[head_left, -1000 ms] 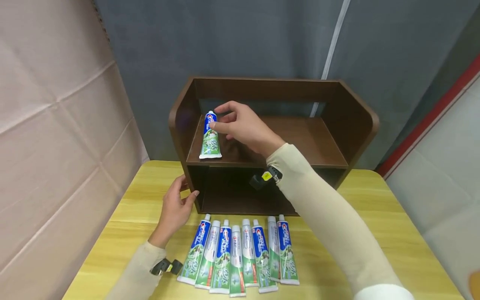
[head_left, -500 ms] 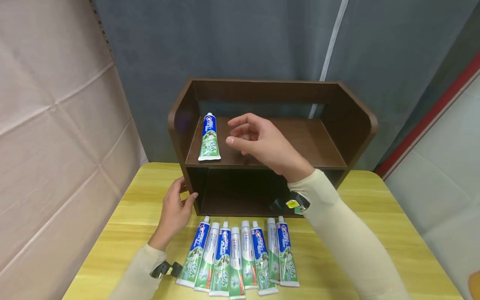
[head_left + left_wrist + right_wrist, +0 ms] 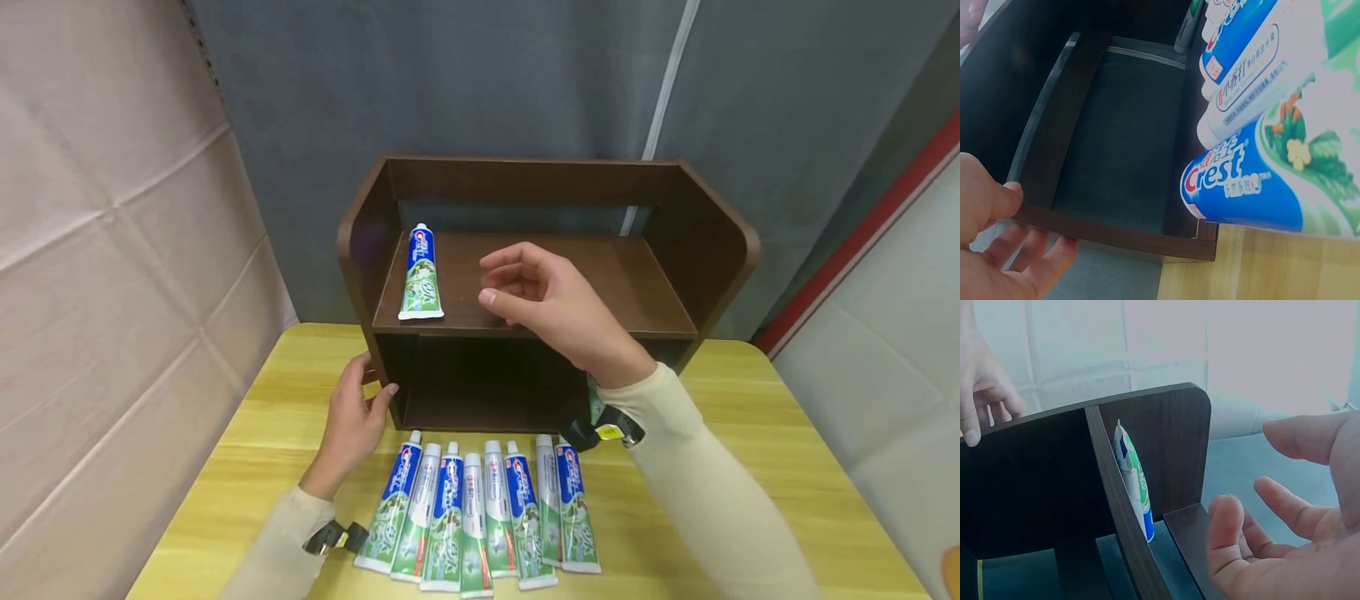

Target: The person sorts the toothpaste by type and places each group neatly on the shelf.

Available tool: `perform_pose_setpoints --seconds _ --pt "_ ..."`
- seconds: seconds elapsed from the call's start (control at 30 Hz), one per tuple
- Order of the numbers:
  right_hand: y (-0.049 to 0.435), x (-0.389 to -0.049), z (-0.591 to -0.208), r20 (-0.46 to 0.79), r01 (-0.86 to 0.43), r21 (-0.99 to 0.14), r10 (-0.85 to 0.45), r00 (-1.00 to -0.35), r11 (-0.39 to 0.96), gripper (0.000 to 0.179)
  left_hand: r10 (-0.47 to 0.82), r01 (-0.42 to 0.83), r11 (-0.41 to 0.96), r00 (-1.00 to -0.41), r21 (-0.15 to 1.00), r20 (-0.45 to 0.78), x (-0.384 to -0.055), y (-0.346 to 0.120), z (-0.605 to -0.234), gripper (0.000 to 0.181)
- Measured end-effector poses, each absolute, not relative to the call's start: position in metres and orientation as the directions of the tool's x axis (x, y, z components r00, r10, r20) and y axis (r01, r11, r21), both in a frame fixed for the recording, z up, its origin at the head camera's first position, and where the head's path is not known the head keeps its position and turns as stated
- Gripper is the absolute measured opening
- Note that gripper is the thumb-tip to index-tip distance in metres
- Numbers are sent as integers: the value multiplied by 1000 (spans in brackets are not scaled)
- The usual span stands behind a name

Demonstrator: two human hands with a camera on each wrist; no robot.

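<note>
1. One hand, the right hand (image 3: 558, 308), has fingers loosely bent, thumb apart, holding nothing; I think it should leave without brushing the toothpaste tube (image 3: 421, 275).
2. The left hand (image 3: 354, 417) pinches the left side panel (image 3: 369, 258), good for steadying, I judge.
3. The tube lies unmoved near the upper board's (image 3: 630, 279) left front corner; the right hand is farther from it than half a second ago.

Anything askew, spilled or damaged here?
No spill or damage visible. Only the eight tubes on the table look slightly askew: they fan at different angles, ends not level. Something green in the lower compartment is mostly hidden.
</note>
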State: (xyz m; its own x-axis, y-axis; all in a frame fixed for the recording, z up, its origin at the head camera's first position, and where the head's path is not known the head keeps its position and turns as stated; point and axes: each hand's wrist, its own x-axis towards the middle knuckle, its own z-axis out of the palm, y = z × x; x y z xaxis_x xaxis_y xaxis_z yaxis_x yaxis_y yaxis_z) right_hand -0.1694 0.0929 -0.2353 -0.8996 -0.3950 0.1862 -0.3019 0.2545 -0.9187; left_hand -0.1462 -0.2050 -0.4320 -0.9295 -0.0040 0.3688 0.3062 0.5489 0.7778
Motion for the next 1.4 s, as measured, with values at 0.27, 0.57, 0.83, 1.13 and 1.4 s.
perform_pose_setpoints --seconds 0.27,0.57,0.83,1.13,1.4 --pt "105 -161 -246 210 -309 -926 -385 -899 217 43 -9 298 553 -932 778 363 -146 -205 -433 53" --pt "117 -147 -257 231 -314 -934 -382 -895 169 43 -1 317 548 -925 774 379 -148 -203 -433 52" --pt "132 -133 -267 273 -346 -927 -368 -889 146 41 -13 302 542 -930 784 367 -149 -203 -436 53" --pt "150 -119 -282 277 -356 -913 -340 -899 198 35 -15 296 545 -932 784 362 -149 -204 -436 53" --pt "161 -114 -292 283 -364 -908 -339 -897 208 34 -15 285 544 -937 789 349 -148 -203 -436 54"
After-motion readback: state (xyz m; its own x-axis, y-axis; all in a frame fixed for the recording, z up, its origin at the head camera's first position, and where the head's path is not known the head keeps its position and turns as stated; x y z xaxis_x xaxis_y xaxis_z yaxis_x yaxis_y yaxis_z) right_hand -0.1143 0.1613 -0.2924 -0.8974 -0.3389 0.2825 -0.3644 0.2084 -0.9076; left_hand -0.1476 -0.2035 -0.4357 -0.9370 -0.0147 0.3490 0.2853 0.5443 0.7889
